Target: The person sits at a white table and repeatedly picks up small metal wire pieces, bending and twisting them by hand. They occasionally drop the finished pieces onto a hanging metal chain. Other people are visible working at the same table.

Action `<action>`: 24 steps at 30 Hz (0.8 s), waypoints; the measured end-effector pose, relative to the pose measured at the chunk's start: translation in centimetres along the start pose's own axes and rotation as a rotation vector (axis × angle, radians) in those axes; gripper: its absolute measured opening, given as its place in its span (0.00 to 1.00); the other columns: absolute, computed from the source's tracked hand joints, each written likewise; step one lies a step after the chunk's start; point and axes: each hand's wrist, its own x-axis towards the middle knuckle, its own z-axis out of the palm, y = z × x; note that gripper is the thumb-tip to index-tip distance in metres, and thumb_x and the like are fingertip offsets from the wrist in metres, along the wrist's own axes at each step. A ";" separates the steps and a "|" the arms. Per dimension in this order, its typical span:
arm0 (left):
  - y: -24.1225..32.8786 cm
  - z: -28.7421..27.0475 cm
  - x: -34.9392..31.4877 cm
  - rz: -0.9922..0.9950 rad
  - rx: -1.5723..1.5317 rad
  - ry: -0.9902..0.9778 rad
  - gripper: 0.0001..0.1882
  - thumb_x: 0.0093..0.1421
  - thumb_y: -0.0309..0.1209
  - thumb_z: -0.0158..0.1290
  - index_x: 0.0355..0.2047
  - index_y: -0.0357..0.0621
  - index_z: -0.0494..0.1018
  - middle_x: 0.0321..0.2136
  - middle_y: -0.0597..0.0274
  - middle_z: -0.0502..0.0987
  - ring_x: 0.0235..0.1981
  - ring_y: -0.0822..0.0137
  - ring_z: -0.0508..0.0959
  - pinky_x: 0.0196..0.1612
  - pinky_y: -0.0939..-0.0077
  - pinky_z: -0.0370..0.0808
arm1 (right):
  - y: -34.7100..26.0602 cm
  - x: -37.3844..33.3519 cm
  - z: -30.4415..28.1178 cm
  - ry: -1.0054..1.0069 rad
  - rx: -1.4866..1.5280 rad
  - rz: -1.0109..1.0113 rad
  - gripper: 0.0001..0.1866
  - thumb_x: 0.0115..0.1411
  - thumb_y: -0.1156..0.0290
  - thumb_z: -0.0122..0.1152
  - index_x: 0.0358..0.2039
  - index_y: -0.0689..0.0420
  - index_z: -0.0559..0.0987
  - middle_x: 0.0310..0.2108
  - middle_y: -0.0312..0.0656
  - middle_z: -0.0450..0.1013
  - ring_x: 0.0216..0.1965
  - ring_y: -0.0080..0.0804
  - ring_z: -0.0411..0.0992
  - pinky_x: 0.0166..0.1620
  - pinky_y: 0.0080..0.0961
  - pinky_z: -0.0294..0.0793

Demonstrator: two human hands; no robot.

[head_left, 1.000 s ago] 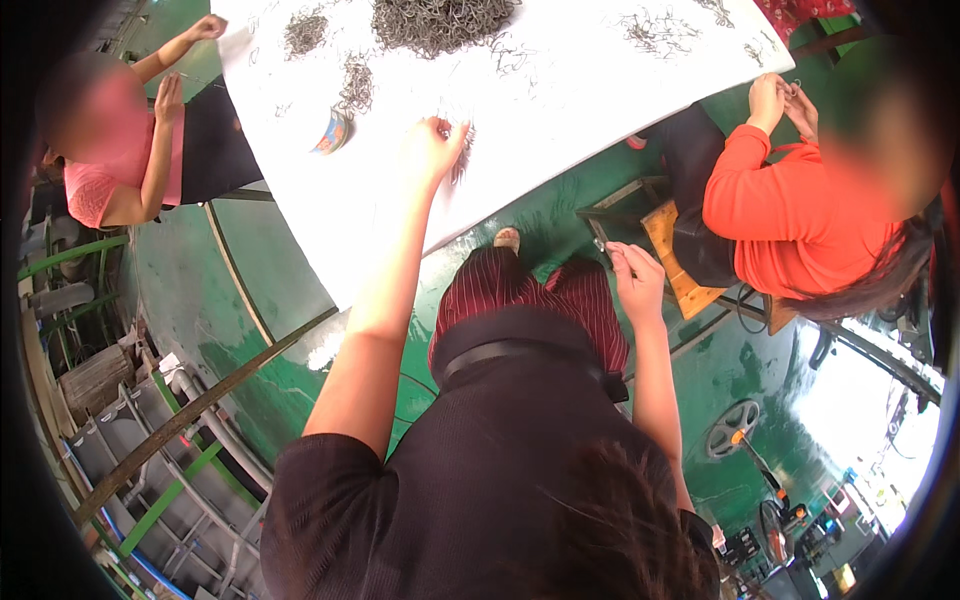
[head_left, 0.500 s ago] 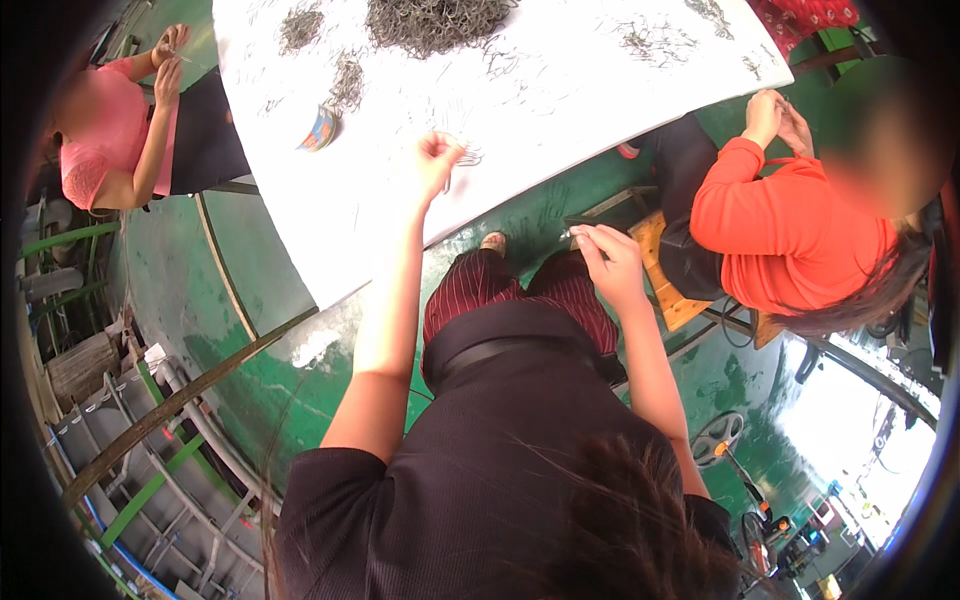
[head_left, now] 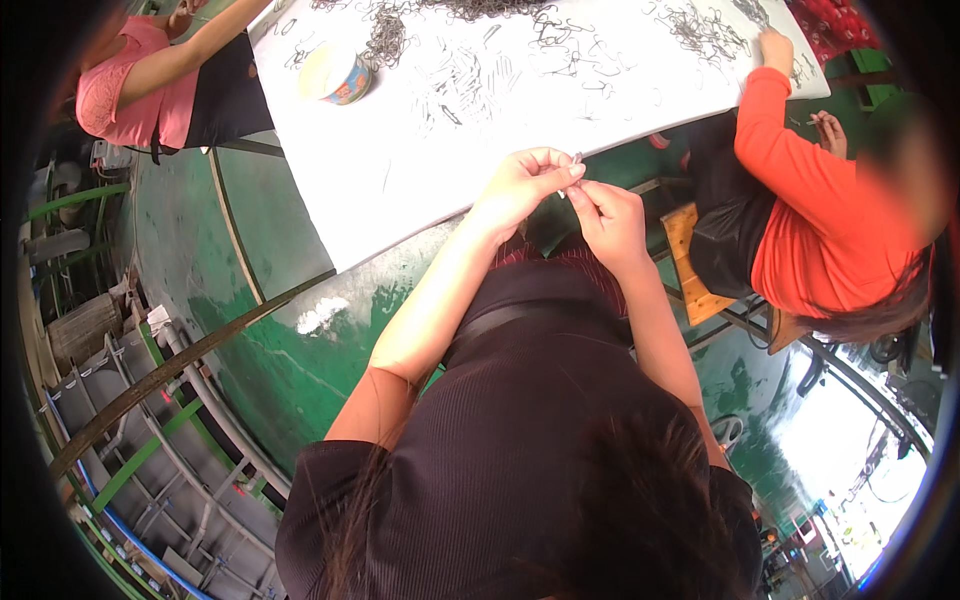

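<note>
Both hands (head_left: 565, 195) pinch a small metal piece (head_left: 577, 160).

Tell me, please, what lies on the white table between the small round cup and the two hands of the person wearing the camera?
Between the cup and the hands, left hand and right hand, loose thin wire pieces lie scattered on the white table, per the head view.

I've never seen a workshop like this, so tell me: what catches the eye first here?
In the middle, the person's left hand and right hand meet at the near edge of the white table, pinching a small metal piece between the fingertips. Thin wire pieces lie scattered and heaped across the tabletop, with a small cup near its left side. A person in an orange top sits at the right, another in pink at the upper left.
</note>
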 end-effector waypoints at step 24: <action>-0.4 -2.1 -3.0 0.569 0.494 0.011 0.07 0.45 0.26 0.56 0.21 0.41 0.68 0.24 0.63 0.70 0.31 0.67 0.69 0.39 0.75 0.63 | 12.6 17.2 0.7 0.016 -0.635 0.134 0.14 0.49 0.67 0.52 0.38 0.50 0.75 0.27 0.40 0.70 0.32 0.37 0.69 0.36 0.30 0.67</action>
